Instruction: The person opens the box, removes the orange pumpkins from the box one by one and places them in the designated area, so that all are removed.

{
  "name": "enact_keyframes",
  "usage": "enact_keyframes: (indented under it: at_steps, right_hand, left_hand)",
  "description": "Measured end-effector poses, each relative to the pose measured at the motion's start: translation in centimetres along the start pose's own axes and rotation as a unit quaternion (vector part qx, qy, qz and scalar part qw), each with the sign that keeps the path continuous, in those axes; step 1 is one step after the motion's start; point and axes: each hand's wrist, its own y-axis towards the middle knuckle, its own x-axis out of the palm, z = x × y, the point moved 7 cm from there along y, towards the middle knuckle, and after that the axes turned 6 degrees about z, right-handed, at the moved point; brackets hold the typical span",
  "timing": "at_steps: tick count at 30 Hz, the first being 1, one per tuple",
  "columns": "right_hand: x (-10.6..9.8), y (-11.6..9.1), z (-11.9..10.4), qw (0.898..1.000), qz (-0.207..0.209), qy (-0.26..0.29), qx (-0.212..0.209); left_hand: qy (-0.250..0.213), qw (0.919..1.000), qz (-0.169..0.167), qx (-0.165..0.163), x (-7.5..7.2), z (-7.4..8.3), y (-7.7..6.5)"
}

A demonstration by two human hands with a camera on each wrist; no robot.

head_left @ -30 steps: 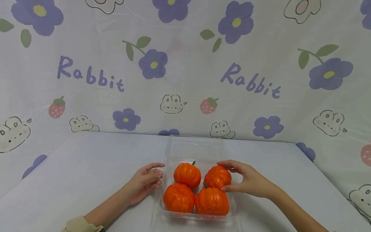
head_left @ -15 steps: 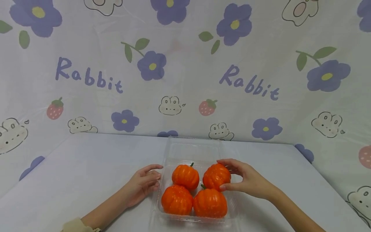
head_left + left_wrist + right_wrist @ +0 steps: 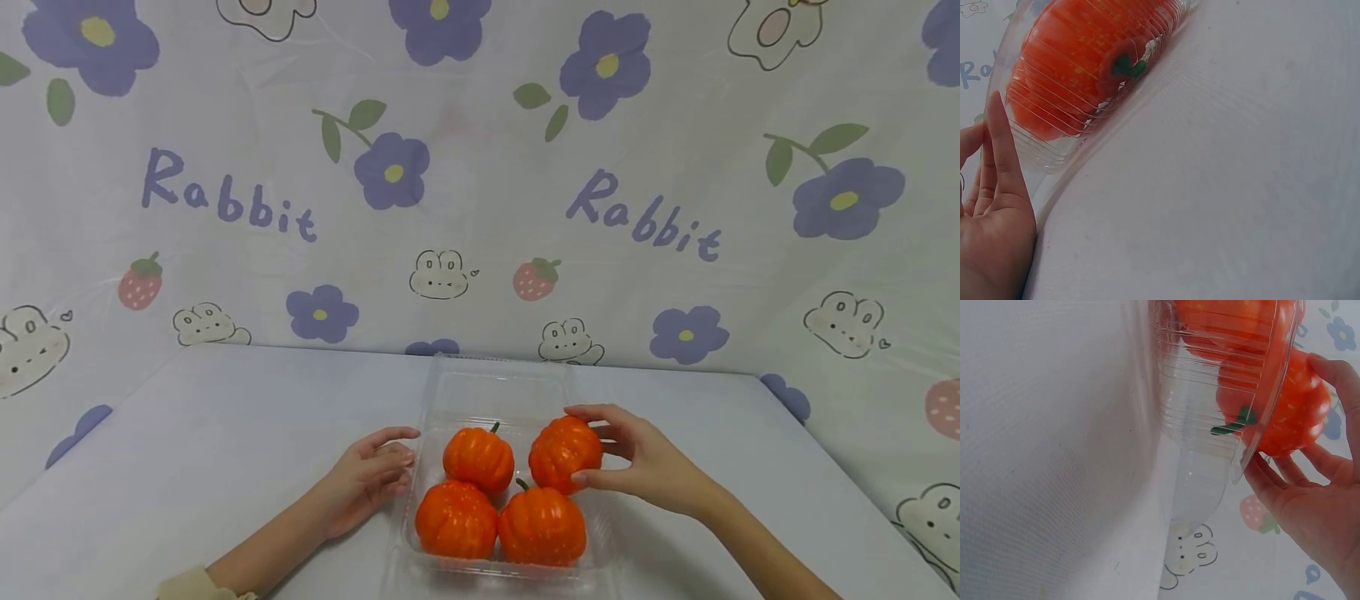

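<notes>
My right hand grips an orange toy pumpkin between thumb and fingers at the back right of a clear plastic box. In the right wrist view this pumpkin sits partly above the box rim, its green stem toward the box wall. Three more pumpkins lie inside: one at the back left, one at the front left, one at the front right. Beside the left wall is my left hand, fingers loosely bent; in the left wrist view its fingertips reach the box edge.
The box's clear lid lies folded back behind it. Underneath is a white tabletop. A curtain printed with flowers, rabbits and strawberries hangs behind the table.
My right hand has taken hold of the back right pumpkin and raised it slightly, a little away from the front right one. The left hand stays beside the box. The head view has shifted slightly.
</notes>
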Motion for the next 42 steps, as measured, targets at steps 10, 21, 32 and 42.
enact_keyframes:
  at_steps: [10, 21, 32, 42]
  right_hand:
    - [-0.4, -0.1, -0.3, 1.0, 0.018, 0.012, -0.011]
    - [-1.1, -0.1, -0.8, 0.998, 0.056, 0.014, -0.015]
    - [-2.5, -0.2, -1.3, 0.995, 0.089, 0.005, -0.037]
    - [-3.2, -0.3, -1.2, 0.995, 0.1, -0.022, -0.011]
  left_hand:
    - [0.013, 0.9999, 0.003, 0.0, -0.1, -0.1, 0.3]
    - [0.016, 0.9999, -0.001, 0.002, 0.0, 0.0, 0.3]
    - [0.015, 0.9999, 0.001, 0.0, -0.1, -0.1, 0.3]
    - [0.015, 0.9999, 0.002, 0.001, 0.0, 0.0, 0.2]
